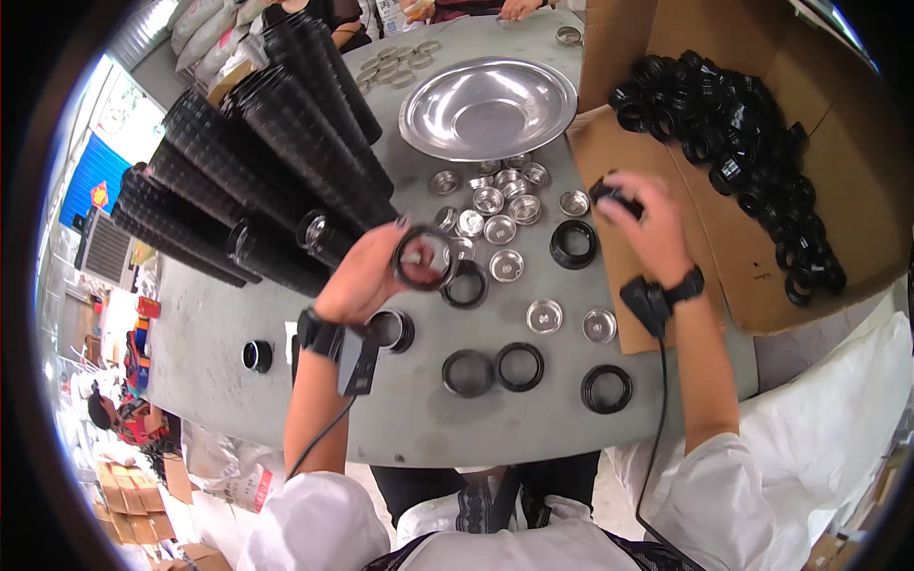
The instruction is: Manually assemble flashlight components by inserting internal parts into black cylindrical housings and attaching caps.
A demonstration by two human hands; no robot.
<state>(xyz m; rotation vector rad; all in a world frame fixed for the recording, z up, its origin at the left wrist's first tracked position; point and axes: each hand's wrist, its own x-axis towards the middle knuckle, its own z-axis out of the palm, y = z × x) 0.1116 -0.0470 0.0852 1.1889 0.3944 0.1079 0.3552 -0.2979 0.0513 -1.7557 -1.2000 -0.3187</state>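
Observation:
My left hand (369, 274) grips a black ring (422, 286) by its side, holding it up over the table with its round opening showing. At the edge of the cardboard box, my right hand (652, 226) is closed on a small dark ring-shaped piece (609, 196), partly covered by the fingers. Several shiny metal cups (500, 228) lie loosely between the hands. More black rings rest on the table, among them one right of the cups (573, 245) and one near the front edge (606, 389).
Tall stacks of black rings (305, 114) lean at the left. A steel basin (488, 143) stands at the back. On the right, a cardboard box (666, 238) holds a heap of black parts (733, 133). Other people's hands (519, 9) show beyond the far table edge.

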